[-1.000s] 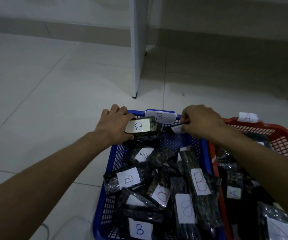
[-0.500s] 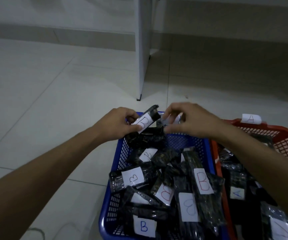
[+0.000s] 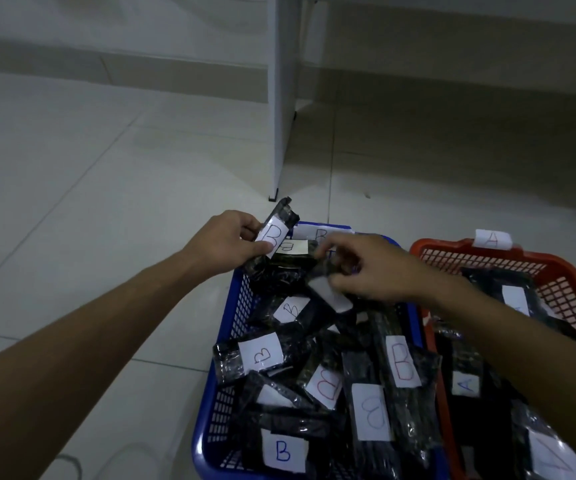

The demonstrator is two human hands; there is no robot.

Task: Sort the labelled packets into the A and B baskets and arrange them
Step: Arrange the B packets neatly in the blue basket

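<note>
head view: left hand [image 3: 226, 245] grips upright b packet [image 3: 274, 233]

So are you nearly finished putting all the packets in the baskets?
Nearly, it looks like. Done: the blue basket holds many B packets, the red basket holds A packets, and none lie on the floor. In hand: the left hand grips a B packet at the far end; the right hand pinches another packet. Left: the blue pile lies crisscrossed and needs tidying.
</note>
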